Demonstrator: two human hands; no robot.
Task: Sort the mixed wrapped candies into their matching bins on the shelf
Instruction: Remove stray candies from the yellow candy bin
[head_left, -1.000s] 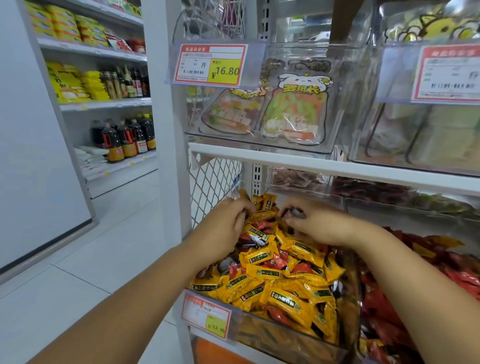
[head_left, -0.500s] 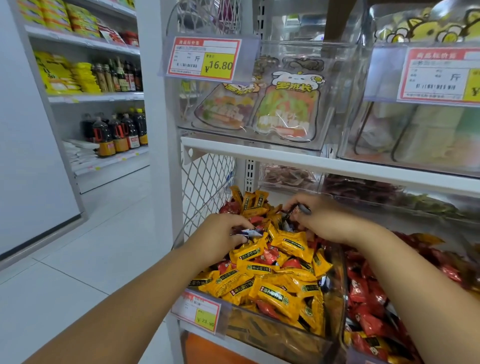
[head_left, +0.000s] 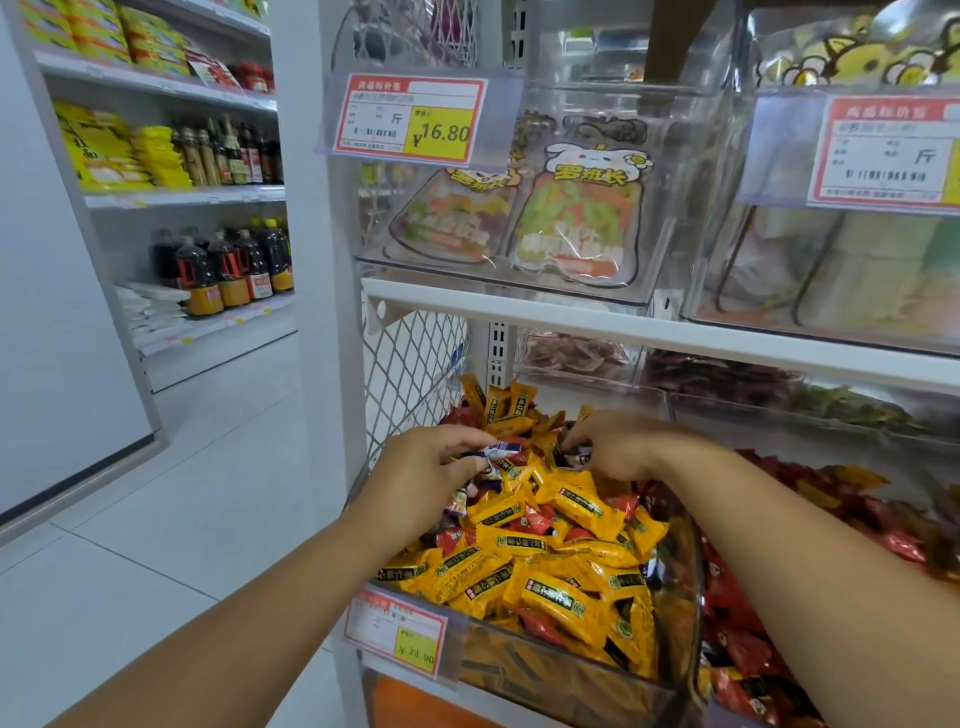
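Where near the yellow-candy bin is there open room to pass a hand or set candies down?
Free: the gap under the white shelf, above the red candies right of the right hand. Crowded: the yellow candy bin, heaped past its front rim, where the left hand pinches a blue-white candy and the right hand a dark candy.

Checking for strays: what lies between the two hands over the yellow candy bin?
In the head view, yellow wrapped candies fill the gap between left hand and right hand; the left pinches a blue-and-white candy, the right a dark candy.
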